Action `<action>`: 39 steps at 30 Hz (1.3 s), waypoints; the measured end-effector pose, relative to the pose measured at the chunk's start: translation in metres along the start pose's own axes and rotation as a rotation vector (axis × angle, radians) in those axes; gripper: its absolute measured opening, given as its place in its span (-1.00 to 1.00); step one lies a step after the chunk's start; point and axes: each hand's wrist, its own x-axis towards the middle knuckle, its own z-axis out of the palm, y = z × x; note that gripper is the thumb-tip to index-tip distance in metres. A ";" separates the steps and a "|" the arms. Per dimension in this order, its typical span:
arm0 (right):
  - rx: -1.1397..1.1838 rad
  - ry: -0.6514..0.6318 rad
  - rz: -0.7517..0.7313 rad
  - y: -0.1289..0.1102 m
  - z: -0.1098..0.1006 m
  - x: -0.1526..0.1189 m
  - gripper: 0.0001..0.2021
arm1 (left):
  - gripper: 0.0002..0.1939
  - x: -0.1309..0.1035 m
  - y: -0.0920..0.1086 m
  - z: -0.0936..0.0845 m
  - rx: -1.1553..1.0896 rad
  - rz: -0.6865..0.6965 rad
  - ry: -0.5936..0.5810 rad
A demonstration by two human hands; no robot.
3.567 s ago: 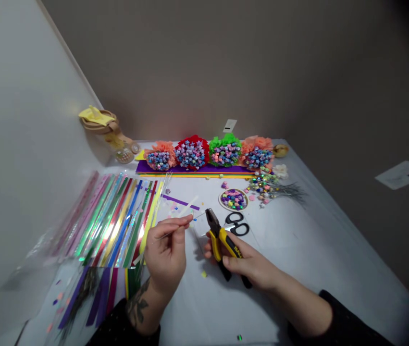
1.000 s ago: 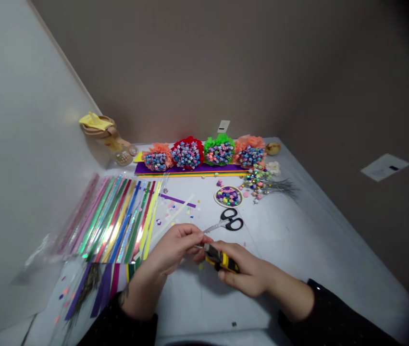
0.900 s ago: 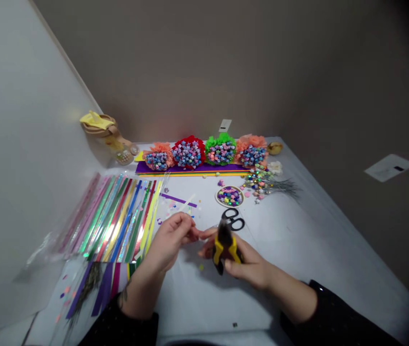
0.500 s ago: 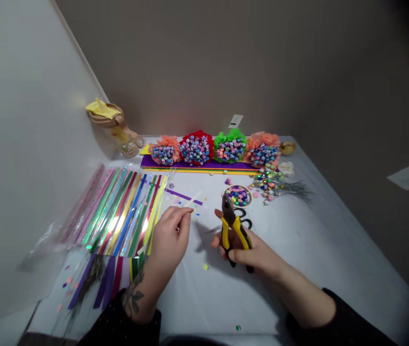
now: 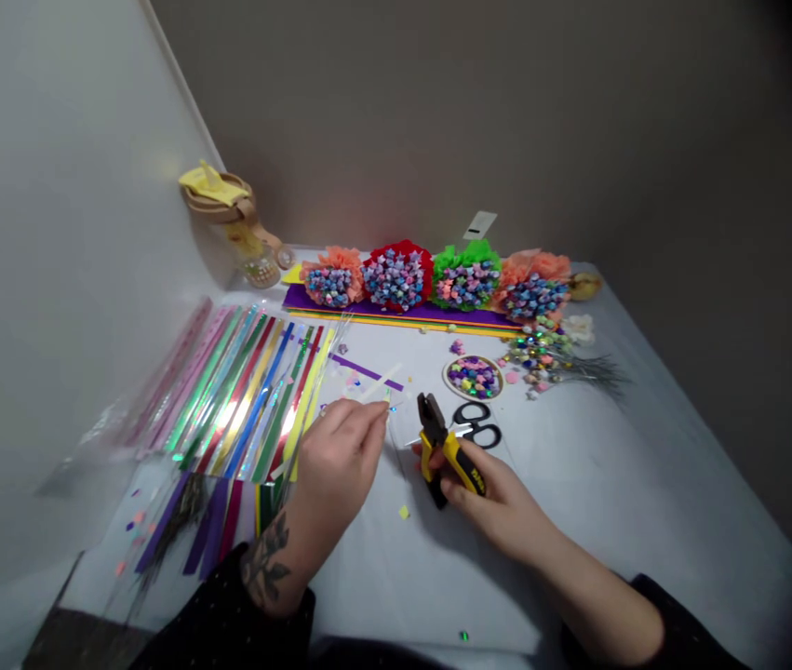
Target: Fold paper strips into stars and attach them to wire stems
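My right hand [image 5: 500, 498] grips a pair of pliers [image 5: 439, 437] with yellow and black handles. Their dark jaws point up and away from me, off the table. Black-handled scissors [image 5: 479, 425] lie just beyond the pliers and are partly covered by them. To the left of the pliers, my left hand [image 5: 340, 456] is closed in a pinch, thumb against fingers. Whatever sits between those fingertips is too small to make out. Past the fingertips lie a pale strip [image 5: 382, 380] and a narrow purple strip [image 5: 368, 372].
Shiny coloured strips [image 5: 242, 400] spread across the left side. Several paper-star bouquets [image 5: 396, 279] stand at the back on stacked coloured sheets [image 5: 402, 318]. A round dish [image 5: 446, 375] holds small stars. Thin wires [image 5: 597, 368] lie at right; a tan-lidded cup [image 5: 224, 209] stands back left.
The pliers have tilted, with their handles drawn closer together, uncovering more of the scissors. My left hand has moved slightly right and stays pinched. The whole view has shifted a little.
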 end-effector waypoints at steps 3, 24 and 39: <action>-0.077 0.020 -0.001 0.003 0.002 -0.001 -0.91 | -0.85 -0.001 0.000 0.000 0.030 -0.001 -0.010; -0.380 0.034 -0.116 0.002 0.007 -0.004 -0.84 | -0.84 -0.003 0.003 -0.002 0.225 0.048 -0.047; -0.394 0.047 -0.135 0.006 0.010 -0.001 -0.87 | -0.85 -0.003 0.005 -0.002 0.318 0.067 -0.064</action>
